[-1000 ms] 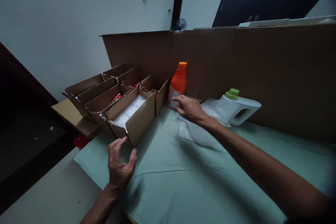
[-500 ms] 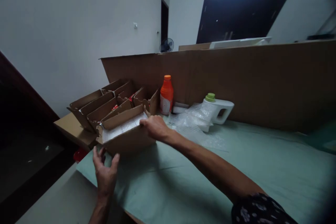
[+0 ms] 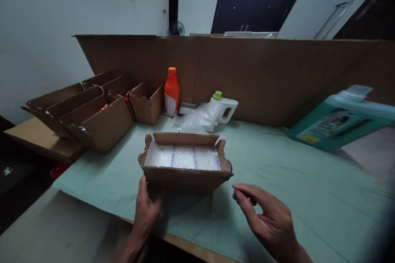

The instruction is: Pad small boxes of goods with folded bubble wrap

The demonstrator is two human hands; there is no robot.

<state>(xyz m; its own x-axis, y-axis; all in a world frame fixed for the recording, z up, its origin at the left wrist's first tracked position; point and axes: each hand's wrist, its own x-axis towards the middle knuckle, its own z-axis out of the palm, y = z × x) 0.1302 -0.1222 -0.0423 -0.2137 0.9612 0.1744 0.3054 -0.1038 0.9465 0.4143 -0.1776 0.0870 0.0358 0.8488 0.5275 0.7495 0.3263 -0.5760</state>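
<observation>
An open cardboard box [image 3: 185, 178] stands on the green cloth in front of me. Inside it lies something wrapped in bubble wrap [image 3: 184, 157], with purple stripes showing through. My left hand [image 3: 147, 205] is at the box's lower left corner, thumb and fingers apart, fingertips against or very close to the cardboard. To the right of the box, my right hand [image 3: 268, 213] is off the cardboard; its thumb and fingertips are drawn together, and I see nothing between them.
Several open cardboard boxes [image 3: 105, 125] stand at the left, some with red items inside. Behind are an orange bottle [image 3: 172, 92], loose bubble wrap [image 3: 194, 119] and a white jug [image 3: 226, 111] with a green cap. A green detergent jug [image 3: 336, 123] stands right. A cardboard wall [image 3: 262, 78] runs behind.
The box has come from the group at the left to the middle of the cloth. My right hand has let go of its edge, and my left hand has come to its left side. The view has turned right.
</observation>
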